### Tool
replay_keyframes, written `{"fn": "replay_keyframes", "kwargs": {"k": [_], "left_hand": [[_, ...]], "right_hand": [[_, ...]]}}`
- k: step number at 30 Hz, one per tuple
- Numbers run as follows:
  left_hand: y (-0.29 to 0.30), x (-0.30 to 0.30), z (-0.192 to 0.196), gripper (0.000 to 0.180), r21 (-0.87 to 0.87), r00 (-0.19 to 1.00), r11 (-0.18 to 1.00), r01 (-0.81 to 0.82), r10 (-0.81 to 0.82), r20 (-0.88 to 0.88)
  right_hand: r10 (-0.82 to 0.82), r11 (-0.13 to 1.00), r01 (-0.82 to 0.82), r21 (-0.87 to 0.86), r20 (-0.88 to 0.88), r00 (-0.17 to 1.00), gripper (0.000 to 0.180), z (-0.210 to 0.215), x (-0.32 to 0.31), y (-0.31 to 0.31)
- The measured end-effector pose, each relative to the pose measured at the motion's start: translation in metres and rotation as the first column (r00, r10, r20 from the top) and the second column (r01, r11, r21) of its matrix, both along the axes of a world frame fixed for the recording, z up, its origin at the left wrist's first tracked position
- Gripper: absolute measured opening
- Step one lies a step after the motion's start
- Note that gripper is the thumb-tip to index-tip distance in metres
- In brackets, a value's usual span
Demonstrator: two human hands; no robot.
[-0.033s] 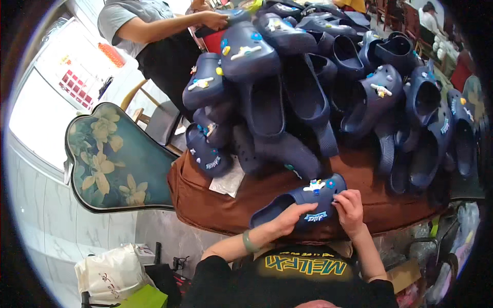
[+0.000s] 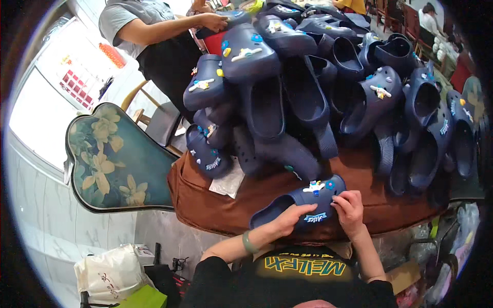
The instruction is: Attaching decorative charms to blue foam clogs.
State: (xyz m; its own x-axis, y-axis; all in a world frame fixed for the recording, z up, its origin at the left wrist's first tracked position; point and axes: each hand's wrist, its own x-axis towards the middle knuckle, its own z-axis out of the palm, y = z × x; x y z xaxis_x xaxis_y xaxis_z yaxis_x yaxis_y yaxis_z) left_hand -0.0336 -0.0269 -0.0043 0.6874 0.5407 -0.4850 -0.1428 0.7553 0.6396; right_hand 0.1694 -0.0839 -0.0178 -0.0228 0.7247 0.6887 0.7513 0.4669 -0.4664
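A navy clog [image 2: 325,204] lies at the near edge of the brown-covered table, its heel to the left and toe to the right. On its upper sit a white cartoon charm [image 2: 314,188], a blue flower charm [image 2: 330,185] and a light-blue banner charm [image 2: 315,218]. My left hand [image 2: 288,217], below a green bangle [image 2: 249,242], grips the clog's near side with the thumb laid on the upper. At the toe, my right hand [image 2: 350,209] pinches thumb and fingertips together close to the holes; whatever they hold is too small to tell.
A large heap of navy clogs [image 2: 264,110] covers the table's far side. The brown cloth [image 2: 205,208] bears a small clear packet [image 2: 228,179]. A floral chair back [image 2: 110,159] stands left; a white bag [image 2: 110,274] sits low left. Across the table, another person [image 2: 154,31] handles a clog.
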Motion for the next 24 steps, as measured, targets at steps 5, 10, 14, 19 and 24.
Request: {"fn": "replay_keyframes", "kwargs": {"k": [5, 10, 14, 19, 24], "left_hand": [[0.007, 0.004, 0.006, 0.034, 0.007, 1.0, 1.0, 0.002, -0.002, 0.02], [0.018, 0.005, 0.001, 0.034, -0.03, 1.0, 1.0, 0.005, -0.004, 0.013], [0.016, 0.005, 0.012, 0.033, -0.053, 1.0, 0.999, 0.003, -0.002, 0.024], [0.013, 0.01, 0.015, 0.032, -0.102, 1.0, 0.995, -0.007, 0.004, -0.025], [0.012, 0.003, 0.007, 0.032, -0.126, 1.0, 0.992, 0.001, -0.002, -0.005]], "right_hand": [[-0.051, 0.998, 0.054, 0.017, -0.102, 0.993, 0.028, -0.007, -0.004, 0.004], [-0.132, 0.988, 0.13, 0.078, 0.016, 0.991, 0.03, -0.001, -0.002, 0.007], [-0.12, 0.991, 0.119, 0.057, 0.014, 0.993, 0.032, -0.012, -0.002, 0.0], [-0.135, 0.99, 0.139, -0.026, 0.108, 0.985, 0.032, -0.008, -0.002, -0.013], [-0.128, 0.992, 0.128, 0.004, 0.133, 0.983, 0.03, -0.012, -0.002, -0.01]]}}
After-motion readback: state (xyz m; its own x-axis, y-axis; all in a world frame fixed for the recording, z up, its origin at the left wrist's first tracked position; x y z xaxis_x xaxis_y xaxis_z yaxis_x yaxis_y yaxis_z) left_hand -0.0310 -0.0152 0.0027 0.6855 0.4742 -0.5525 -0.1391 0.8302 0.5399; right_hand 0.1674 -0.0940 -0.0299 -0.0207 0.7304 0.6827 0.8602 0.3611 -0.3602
